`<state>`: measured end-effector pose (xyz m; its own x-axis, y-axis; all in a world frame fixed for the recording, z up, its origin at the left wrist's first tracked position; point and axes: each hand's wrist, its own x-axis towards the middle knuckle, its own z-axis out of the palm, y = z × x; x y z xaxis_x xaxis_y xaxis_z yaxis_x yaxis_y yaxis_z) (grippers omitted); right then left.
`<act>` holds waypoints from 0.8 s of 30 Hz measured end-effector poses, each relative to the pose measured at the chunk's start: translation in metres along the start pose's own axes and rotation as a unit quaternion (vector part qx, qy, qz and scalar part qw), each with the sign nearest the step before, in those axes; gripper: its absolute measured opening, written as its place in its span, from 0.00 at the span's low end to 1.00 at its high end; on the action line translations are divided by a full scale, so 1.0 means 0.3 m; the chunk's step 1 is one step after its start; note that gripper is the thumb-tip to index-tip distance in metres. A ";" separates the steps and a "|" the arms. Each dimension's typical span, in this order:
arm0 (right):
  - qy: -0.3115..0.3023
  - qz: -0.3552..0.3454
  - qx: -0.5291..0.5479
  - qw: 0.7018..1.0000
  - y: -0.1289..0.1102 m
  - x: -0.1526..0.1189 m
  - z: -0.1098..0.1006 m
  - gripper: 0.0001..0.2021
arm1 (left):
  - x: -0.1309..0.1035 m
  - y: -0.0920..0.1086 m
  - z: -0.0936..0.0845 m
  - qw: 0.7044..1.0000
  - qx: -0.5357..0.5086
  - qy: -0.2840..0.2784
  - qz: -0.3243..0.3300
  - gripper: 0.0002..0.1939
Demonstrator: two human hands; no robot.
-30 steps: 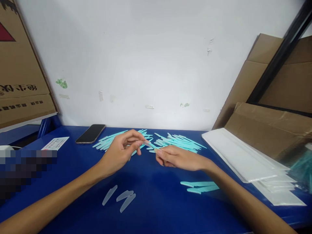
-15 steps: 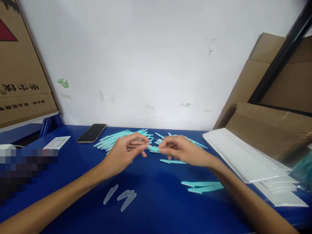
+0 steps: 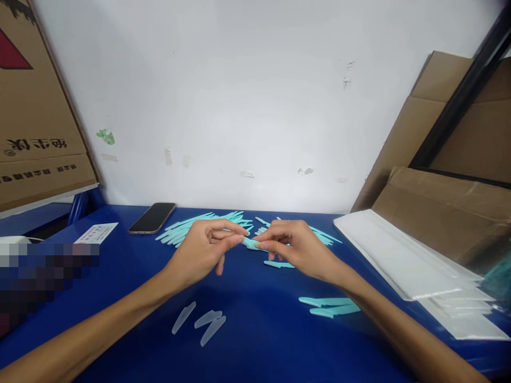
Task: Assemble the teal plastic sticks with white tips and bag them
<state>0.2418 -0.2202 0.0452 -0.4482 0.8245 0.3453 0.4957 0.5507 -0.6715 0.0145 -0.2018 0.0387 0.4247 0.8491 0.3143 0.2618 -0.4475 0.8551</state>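
Observation:
My left hand (image 3: 203,247) pinches one end of a turquoise eyebrow razor (image 3: 250,243) between thumb and fingers. From the other side, my right hand (image 3: 301,247) grips the same razor, its fingertips close to the left ones. Much of the razor is hidden by my fingers. Behind my left hand is a pile of turquoise razors (image 3: 179,229), and more razors (image 3: 325,236) lie behind my right hand. A single razor (image 3: 275,264) rests below my right hand. Two others (image 3: 331,307) lie near my right forearm. Three translucent blade covers (image 3: 211,327) are on the blue table in front.
A phone (image 3: 152,218) and a printed card (image 3: 96,233) lie on the blue table (image 3: 255,340) at left. White sheets or sleeves (image 3: 395,255) are stacked at right, beside cardboard (image 3: 443,207). A large carton (image 3: 40,117) stands at left, and a white wall closes the back.
My right fingertips have moved slightly left along the razor, closer to the left ones. Some lower left fingers have shifted downward. The view has moved slightly.

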 end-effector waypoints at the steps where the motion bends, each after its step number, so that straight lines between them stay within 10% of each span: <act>1: -0.001 0.000 -0.004 1.000 0.001 0.000 0.001 0.13 | 0.000 0.002 0.000 1.000 -0.001 0.002 0.000 0.10; 13: 0.061 -0.061 -0.272 0.958 0.094 0.026 -0.123 0.13 | 0.005 -0.011 -0.030 0.970 0.237 -0.005 0.048 0.23; 18: 0.135 0.077 -0.410 0.898 0.172 0.026 -0.199 0.12 | -0.004 0.022 -0.147 0.913 0.302 -0.271 -0.039 0.15; 24: 0.094 0.131 -0.343 0.925 0.248 0.027 -0.211 0.11 | -0.042 0.059 -0.125 0.905 0.252 -0.333 -0.076 0.21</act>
<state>0.3221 -0.1644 0.0393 -0.1410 0.9141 0.3803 0.9535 0.2288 -0.1963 -0.0187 -0.2099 0.0655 0.7352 0.6285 -0.2538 0.6519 -0.5532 0.5186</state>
